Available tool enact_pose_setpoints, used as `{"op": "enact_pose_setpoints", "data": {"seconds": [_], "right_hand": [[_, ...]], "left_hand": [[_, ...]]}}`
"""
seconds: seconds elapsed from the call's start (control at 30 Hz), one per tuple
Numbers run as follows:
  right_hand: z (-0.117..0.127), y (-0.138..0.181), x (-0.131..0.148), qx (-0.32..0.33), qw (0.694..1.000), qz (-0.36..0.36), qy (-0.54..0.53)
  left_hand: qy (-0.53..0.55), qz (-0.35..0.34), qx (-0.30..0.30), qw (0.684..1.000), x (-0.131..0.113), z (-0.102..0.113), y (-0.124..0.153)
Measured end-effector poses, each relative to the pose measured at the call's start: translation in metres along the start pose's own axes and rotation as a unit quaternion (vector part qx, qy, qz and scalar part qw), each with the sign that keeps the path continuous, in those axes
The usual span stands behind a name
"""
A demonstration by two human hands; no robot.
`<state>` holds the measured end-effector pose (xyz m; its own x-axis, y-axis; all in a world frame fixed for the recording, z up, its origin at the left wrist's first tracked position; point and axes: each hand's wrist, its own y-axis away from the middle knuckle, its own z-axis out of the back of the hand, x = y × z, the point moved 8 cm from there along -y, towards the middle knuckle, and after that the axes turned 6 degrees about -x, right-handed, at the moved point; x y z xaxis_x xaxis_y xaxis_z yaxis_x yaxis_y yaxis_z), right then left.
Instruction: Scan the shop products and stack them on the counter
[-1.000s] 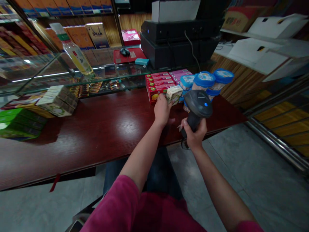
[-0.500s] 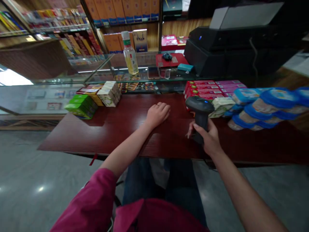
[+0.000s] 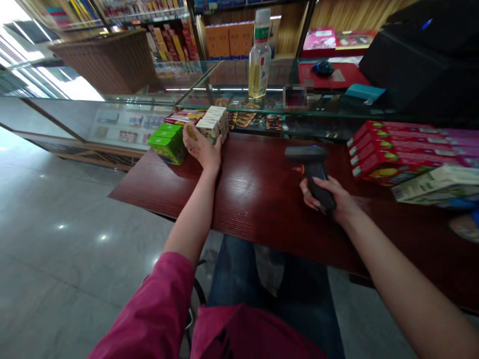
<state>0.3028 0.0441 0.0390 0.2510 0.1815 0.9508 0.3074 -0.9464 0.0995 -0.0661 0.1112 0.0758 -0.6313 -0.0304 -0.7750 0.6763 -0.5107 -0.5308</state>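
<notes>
My left hand (image 3: 204,148) is at the near end of a row of small white cartons (image 3: 214,119), its fingers and thumb spread about the front one. Whether it presses on the carton I cannot tell. Just left of it stand green boxes (image 3: 168,142), with yellow-and-red boxes (image 3: 184,117) behind. In my right hand (image 3: 331,197) is a black barcode scanner (image 3: 312,167), gripped by its handle and held above the dark red wooden counter (image 3: 247,194). The scanner's head points left.
Red boxes (image 3: 400,152) and a pale green-and-white carton (image 3: 437,184) stand on the right. A bottle of yellow liquid (image 3: 259,62) is on the glass display case behind, near a computer mouse (image 3: 323,68). A wicker basket (image 3: 108,62) sits at the back left.
My left hand has gone from lying on the counter to the white cartons on the left. The scanner has tilted in my right hand. The view has turned left.
</notes>
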Motion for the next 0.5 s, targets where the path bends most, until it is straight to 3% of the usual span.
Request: {"op": "enact_pose_setpoints", "data": {"seconds": [0.13,0.27,0.4,0.5], "right_hand": [[0.007,0.003,0.002,-0.012,1.000,0.002,-0.004],[0.006,0.002,0.002,-0.021,1.000,0.003,-0.006],[0.004,0.002,0.001,-0.020,1.000,-0.003,-0.003],[0.004,0.003,0.002,-0.027,1.000,0.006,-0.001]], "left_hand": [[0.003,0.055,-0.015,0.998,0.011,0.000,0.000],[0.040,0.013,-0.025,0.999,0.006,0.000,0.006],[0.111,-0.030,0.012,0.993,-0.009,-0.008,0.023],[0.133,-0.053,0.081,0.986,-0.028,-0.024,0.046]]}}
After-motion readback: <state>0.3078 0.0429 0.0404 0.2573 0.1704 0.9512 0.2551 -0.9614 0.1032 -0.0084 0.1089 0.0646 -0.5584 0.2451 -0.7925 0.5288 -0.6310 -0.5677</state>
